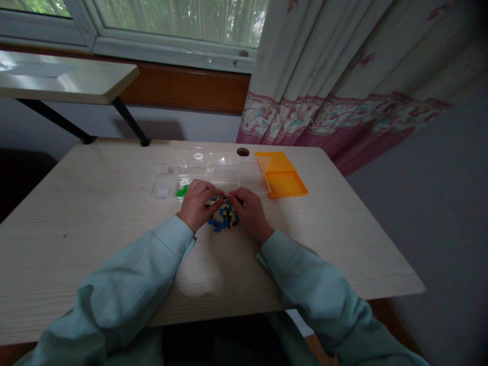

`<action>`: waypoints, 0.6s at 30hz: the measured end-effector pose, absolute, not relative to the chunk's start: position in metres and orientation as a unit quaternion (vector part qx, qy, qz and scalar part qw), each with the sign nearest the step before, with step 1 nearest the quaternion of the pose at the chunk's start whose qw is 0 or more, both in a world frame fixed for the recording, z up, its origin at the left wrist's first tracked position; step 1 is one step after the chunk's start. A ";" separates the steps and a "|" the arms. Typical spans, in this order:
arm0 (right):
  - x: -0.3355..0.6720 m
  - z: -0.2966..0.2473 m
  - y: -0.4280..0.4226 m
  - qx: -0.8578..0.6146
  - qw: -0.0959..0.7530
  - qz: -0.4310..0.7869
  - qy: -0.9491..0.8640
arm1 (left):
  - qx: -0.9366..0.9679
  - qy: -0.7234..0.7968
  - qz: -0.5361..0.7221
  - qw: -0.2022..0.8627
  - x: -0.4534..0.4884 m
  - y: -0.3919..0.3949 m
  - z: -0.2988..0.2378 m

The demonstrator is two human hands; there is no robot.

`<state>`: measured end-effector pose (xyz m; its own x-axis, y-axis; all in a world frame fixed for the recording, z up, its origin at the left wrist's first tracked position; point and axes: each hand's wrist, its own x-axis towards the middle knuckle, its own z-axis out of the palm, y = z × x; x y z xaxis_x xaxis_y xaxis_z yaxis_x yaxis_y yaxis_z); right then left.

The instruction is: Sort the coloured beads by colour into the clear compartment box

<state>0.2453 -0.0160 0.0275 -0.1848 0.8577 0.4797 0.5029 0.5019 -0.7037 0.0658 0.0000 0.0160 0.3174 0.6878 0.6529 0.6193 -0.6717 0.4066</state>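
My left hand (198, 202) and my right hand (249, 209) meet over the desk with their fingertips pinched close together. Whatever sits between the fingertips is too small to make out. Just below them lies a loose pile of small blue, black and cream plastic pieces (224, 217). Behind my hands stands a clear plastic compartment box (221, 175), partly covered by them. Small green pieces (182, 190) lie in one of its left compartments, beside my left hand.
An orange plastic case (285, 183) lies open at the box's right end. Behind it is a round cable hole (243, 152) in the wooden desk (328, 239). A raised shelf (76, 81) on black legs stands at the back left. A flowered curtain (305, 76) hangs behind the right side.
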 end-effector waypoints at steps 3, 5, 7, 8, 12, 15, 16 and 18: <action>0.245 0.028 -0.016 -0.452 0.442 0.203 -0.747 | 0.807 0.403 0.431 0.029 0.066 0.000 0.018; 0.245 0.027 -0.017 -0.450 0.439 0.207 -0.749 | 0.803 0.406 0.435 0.023 0.066 0.000 0.019; 0.245 0.027 -0.017 -0.449 0.434 0.209 -0.753 | 0.801 0.413 0.432 0.023 0.066 -0.001 0.020; 0.244 0.027 -0.017 -0.447 0.431 0.209 -0.755 | 0.799 0.420 0.430 0.024 0.066 -0.001 0.020; 0.244 0.025 -0.018 -0.441 0.424 0.204 -0.764 | 0.774 0.456 0.440 0.026 0.065 0.000 0.019; 0.245 0.023 -0.017 -0.441 0.426 0.193 -0.766 | 0.751 0.487 0.446 0.017 0.064 0.001 0.019; 0.245 0.023 -0.016 -0.438 0.423 0.189 -0.770 | 0.747 0.494 0.445 0.014 0.064 0.001 0.019; 0.245 0.021 -0.015 -0.427 0.408 0.179 -0.787 | 0.745 0.502 0.439 0.011 0.064 0.001 0.018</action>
<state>0.2452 -0.0152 0.0210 -0.3023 0.8176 0.4900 0.5251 0.5719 -0.6302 0.0639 0.0010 0.0183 0.1102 0.7576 0.6434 0.7390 -0.4954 0.4567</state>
